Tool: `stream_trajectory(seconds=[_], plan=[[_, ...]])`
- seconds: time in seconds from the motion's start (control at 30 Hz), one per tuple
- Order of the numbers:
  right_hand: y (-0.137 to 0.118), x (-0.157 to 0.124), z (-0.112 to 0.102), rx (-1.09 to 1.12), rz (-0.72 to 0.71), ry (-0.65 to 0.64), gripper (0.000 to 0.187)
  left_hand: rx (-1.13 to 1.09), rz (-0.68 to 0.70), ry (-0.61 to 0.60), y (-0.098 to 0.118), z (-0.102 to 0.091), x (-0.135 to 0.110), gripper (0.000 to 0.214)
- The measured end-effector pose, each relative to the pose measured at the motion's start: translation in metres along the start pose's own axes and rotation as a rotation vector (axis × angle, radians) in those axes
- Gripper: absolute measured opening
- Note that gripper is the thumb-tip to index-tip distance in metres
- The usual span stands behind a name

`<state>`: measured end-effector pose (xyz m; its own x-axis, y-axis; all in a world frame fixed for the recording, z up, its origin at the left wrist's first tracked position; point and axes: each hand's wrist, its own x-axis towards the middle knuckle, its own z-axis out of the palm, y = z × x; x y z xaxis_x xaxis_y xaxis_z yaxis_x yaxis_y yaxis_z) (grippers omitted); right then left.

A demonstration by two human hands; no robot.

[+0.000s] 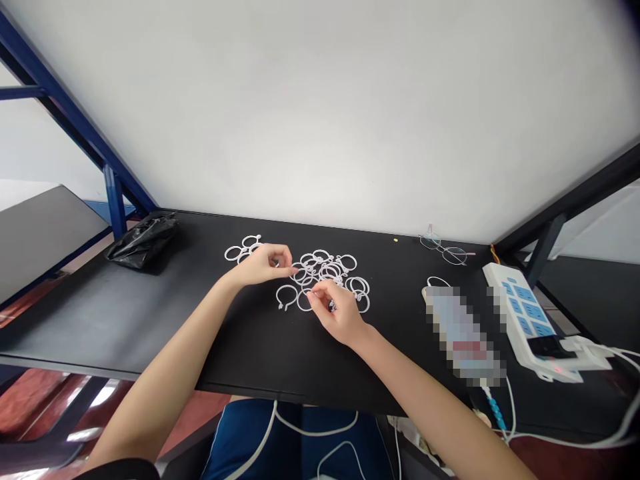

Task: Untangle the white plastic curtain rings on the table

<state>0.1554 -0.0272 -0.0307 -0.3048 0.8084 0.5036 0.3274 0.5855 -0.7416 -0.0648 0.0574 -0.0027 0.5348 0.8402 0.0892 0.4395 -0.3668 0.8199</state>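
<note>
Fingers [316,298] of right hand [340,313] are closed in a tip pinch on the near ring [304,301], at the front edge of the ring pile [327,270], centre of frame. It's a thin hoop lying flat on the black table [150,313], so a fingertip pinch looks like the only workable hold. Palm is lifted off the surface.

Same depth, right of frame: a blurred-out flat device [463,333] and a white power strip [525,313], with cables trailing off the near edge. Both are well apart from the rings, clear of where the hands work.

Left hand [263,265] is a bit farther in. Its fingers [285,265] are curled shut, tips meeting on the left-edge ring [299,272] of the pile. Can't tell if that ring is free or hooked into a neighbour.

The pile lies between the two hands, so each reaches it without crossing the other. Its rings overlap and tangle. One loose ring [287,297] lies just in front, between the hands.

A small ring set [245,248] lies beyond the left hand, apart from the pile. It reads as deliberately kept separate, on what basis I can't tell.

Far edge: crumpled black bag [143,241] at left by the blue frame post [115,200], and eyeglasses [445,250] at right against the white wall [320,100]. Both are pushed back out of reach.
</note>
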Motion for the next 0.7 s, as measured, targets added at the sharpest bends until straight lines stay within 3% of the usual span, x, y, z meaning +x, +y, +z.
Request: stream_trajectory(seconds=[0.07, 0.13, 0.7], plan=[[0.0, 0.0, 0.0, -0.001, 0.001, 0.0, 0.007, -0.006, -0.017, -0.173, 0.004, 0.004, 0.0, 0.023], [0.0, 0.0, 0.001, -0.009, 0.0, 0.0, 0.008, 0.017, -0.035, -0.238, 0.004, 0.008, 0.0, 0.016], [0.001, 0.0, 0.001, 0.003, -0.003, -0.002, 0.008, 0.013, -0.009, -0.205, 0.007, 0.015, 0.0, 0.018]])
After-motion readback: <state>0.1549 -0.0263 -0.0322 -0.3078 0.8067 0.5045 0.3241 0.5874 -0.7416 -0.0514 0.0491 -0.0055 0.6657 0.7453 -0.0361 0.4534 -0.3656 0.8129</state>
